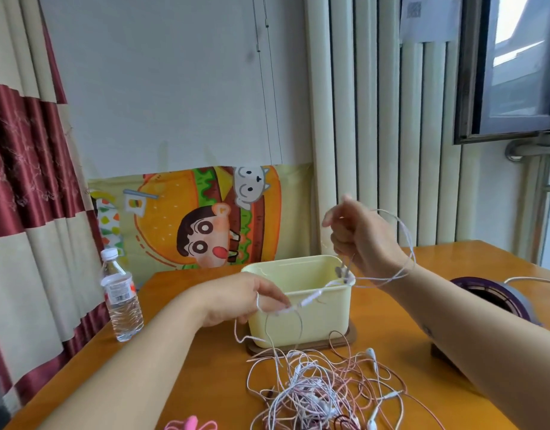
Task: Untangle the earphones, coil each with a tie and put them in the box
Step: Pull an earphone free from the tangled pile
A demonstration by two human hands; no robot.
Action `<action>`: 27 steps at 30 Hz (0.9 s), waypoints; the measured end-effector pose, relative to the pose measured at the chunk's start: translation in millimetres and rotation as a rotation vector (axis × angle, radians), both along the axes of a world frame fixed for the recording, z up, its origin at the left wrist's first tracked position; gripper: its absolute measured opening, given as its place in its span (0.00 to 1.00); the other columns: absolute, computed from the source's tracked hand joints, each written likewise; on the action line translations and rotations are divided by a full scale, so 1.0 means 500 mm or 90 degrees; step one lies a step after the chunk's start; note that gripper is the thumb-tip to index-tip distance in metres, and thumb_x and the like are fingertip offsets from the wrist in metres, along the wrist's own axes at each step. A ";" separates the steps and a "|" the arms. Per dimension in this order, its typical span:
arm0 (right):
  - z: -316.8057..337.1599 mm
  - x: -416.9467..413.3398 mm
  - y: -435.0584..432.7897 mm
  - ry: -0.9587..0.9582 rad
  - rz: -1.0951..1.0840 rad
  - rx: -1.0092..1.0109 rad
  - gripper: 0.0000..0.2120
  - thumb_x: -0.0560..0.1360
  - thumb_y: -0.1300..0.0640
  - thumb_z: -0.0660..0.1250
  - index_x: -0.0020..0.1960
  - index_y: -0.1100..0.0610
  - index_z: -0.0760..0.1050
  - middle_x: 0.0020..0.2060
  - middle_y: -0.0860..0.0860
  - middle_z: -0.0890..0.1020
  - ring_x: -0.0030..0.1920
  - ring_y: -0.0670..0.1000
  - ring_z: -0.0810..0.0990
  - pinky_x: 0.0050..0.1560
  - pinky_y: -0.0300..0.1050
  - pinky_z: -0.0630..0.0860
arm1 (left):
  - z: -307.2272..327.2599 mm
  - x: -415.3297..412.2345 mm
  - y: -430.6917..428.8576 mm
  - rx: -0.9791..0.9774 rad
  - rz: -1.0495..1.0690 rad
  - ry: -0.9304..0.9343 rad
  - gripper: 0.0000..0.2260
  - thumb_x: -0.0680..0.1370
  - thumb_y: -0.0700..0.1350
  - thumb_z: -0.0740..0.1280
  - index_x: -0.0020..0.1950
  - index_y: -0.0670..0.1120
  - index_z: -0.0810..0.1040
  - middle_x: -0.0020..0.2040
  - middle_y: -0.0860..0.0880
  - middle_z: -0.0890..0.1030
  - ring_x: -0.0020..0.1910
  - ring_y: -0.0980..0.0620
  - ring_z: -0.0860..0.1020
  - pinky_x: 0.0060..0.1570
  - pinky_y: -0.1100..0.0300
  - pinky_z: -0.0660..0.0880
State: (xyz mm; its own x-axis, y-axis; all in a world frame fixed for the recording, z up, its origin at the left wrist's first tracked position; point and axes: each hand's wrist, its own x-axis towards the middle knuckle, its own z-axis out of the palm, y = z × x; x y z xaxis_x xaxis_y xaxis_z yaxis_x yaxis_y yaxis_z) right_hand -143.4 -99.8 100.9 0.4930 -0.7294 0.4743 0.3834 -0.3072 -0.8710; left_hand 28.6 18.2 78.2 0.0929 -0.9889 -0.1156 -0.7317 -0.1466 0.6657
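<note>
A tangled heap of white and pink earphones [323, 392] lies on the orange table in front of a pale yellow box [298, 318]. My right hand [357, 237] is raised above the box's right corner, closed on one white earphone cable [401, 271] that loops around the wrist, its earbuds dangling near the rim. My left hand [245, 296] pinches the same cable at the box's left front, close to the inline remote [311, 299]. The slack drops from there into the heap.
The box stands on a dark wooden lid or tray [348, 339]. A water bottle [121, 296] stands at the table's left edge. A purple round device [497, 293] sits at right. Pink ties [191, 425] lie at the near edge. Curtain on the left, radiator behind.
</note>
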 end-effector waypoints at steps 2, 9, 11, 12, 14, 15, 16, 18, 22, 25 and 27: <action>0.004 -0.009 0.010 0.286 -0.122 -0.258 0.21 0.81 0.50 0.56 0.35 0.54 0.79 0.20 0.45 0.66 0.20 0.42 0.64 0.27 0.35 0.60 | 0.002 0.006 0.008 0.062 -0.019 -0.022 0.05 0.76 0.51 0.68 0.49 0.56 0.84 0.51 0.49 0.82 0.42 0.49 0.71 0.39 0.64 0.68; -0.030 0.023 0.031 0.675 0.057 -0.368 0.19 0.72 0.38 0.65 0.56 0.48 0.79 0.47 0.51 0.83 0.47 0.50 0.80 0.53 0.46 0.77 | 0.036 -0.017 -0.028 -0.227 0.146 0.082 0.13 0.77 0.42 0.66 0.62 0.51 0.74 0.42 0.51 0.73 0.39 0.55 0.72 0.38 0.61 0.68; -0.050 0.039 0.032 0.690 0.108 -0.324 0.20 0.71 0.38 0.67 0.60 0.45 0.76 0.52 0.54 0.82 0.49 0.54 0.80 0.55 0.47 0.77 | 0.048 -0.036 -0.033 -0.291 0.130 0.109 0.12 0.77 0.42 0.66 0.59 0.51 0.75 0.42 0.51 0.71 0.38 0.57 0.71 0.42 0.60 0.68; -0.062 0.047 0.034 0.688 0.128 -0.307 0.21 0.71 0.39 0.68 0.61 0.45 0.75 0.53 0.55 0.82 0.47 0.54 0.80 0.53 0.46 0.77 | 0.053 -0.045 -0.034 -0.320 0.120 0.127 0.10 0.77 0.41 0.66 0.57 0.52 0.75 0.41 0.52 0.70 0.36 0.58 0.70 0.40 0.62 0.67; -0.089 0.062 0.034 0.689 0.148 -0.304 0.17 0.71 0.41 0.69 0.58 0.45 0.78 0.50 0.56 0.83 0.40 0.51 0.76 0.44 0.43 0.75 | 0.067 -0.058 -0.033 -0.378 0.096 0.171 0.09 0.78 0.40 0.65 0.55 0.51 0.76 0.40 0.52 0.68 0.30 0.59 0.67 0.33 0.66 0.65; -0.101 0.067 0.031 0.709 0.145 -0.325 0.14 0.72 0.43 0.69 0.55 0.46 0.80 0.47 0.55 0.83 0.38 0.49 0.76 0.43 0.42 0.73 | 0.074 -0.061 -0.033 -0.405 0.092 0.184 0.08 0.78 0.39 0.64 0.54 0.50 0.77 0.39 0.52 0.68 0.29 0.59 0.66 0.31 0.67 0.64; -0.108 0.067 0.029 0.738 0.134 -0.355 0.11 0.74 0.45 0.68 0.52 0.48 0.82 0.45 0.53 0.83 0.39 0.48 0.76 0.44 0.40 0.73 | 0.080 -0.062 -0.031 -0.436 0.097 0.180 0.07 0.78 0.39 0.64 0.53 0.50 0.77 0.39 0.52 0.68 0.29 0.59 0.67 0.30 0.68 0.65; -0.116 0.062 0.015 0.781 0.106 -0.401 0.12 0.77 0.49 0.65 0.49 0.54 0.83 0.46 0.54 0.84 0.38 0.44 0.77 0.45 0.38 0.72 | 0.090 -0.054 -0.026 -0.527 0.134 0.097 0.07 0.78 0.39 0.64 0.50 0.50 0.78 0.37 0.52 0.70 0.32 0.57 0.69 0.33 0.68 0.68; -0.100 0.031 -0.046 0.798 0.011 -0.384 0.11 0.79 0.60 0.62 0.52 0.63 0.81 0.37 0.46 0.80 0.24 0.32 0.72 0.31 0.26 0.69 | 0.092 -0.004 0.001 -0.663 0.244 -0.214 0.07 0.76 0.37 0.64 0.46 0.48 0.79 0.36 0.54 0.72 0.36 0.58 0.71 0.34 0.68 0.66; -0.080 -0.004 -0.098 0.798 -0.122 -0.309 0.12 0.80 0.59 0.59 0.49 0.60 0.81 0.31 0.45 0.80 0.25 0.38 0.73 0.30 0.30 0.68 | 0.078 0.045 0.014 -0.638 0.303 -0.245 0.06 0.76 0.37 0.64 0.46 0.46 0.79 0.35 0.55 0.72 0.34 0.60 0.70 0.31 0.73 0.64; -0.068 -0.021 -0.117 0.721 -0.178 -0.209 0.13 0.79 0.60 0.57 0.46 0.60 0.81 0.30 0.48 0.82 0.22 0.39 0.71 0.24 0.30 0.65 | 0.064 0.073 0.018 -0.588 0.353 -0.236 0.06 0.77 0.38 0.64 0.46 0.46 0.79 0.35 0.55 0.74 0.34 0.61 0.71 0.30 0.71 0.65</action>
